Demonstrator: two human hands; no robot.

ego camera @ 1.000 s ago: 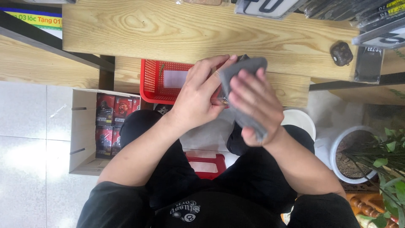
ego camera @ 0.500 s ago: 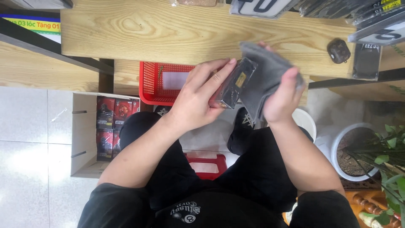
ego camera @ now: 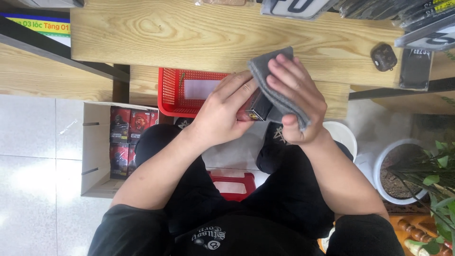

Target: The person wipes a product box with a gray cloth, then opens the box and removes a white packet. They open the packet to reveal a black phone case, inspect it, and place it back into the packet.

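- Sitting between both hands, over the person's lap and just near of the wooden bench edge, is a small dark box (ego camera: 256,108) with a red end; most of it is hidden, so its exact shape is hard to tell.
- A grey cloth (ego camera: 275,87) lies over the box's right and far side, draped down past the palm.
- The right hand (ego camera: 296,102) presses the cloth onto the box, fingers spread flat over it, grasping both.
- The left hand (ego camera: 222,111) grips the box from the left, fingers curled along its far edge.
- Just left of the hands, a red basket (ego camera: 170,92) sits under the bench (ego camera: 166,38).
- Farther left, an open carton (ego camera: 97,142) holds red-and-black packs.
- Below the lap stands a red stool (ego camera: 232,185).
- To the right are a white pot (ego camera: 395,175) and a green plant (ego camera: 438,189).
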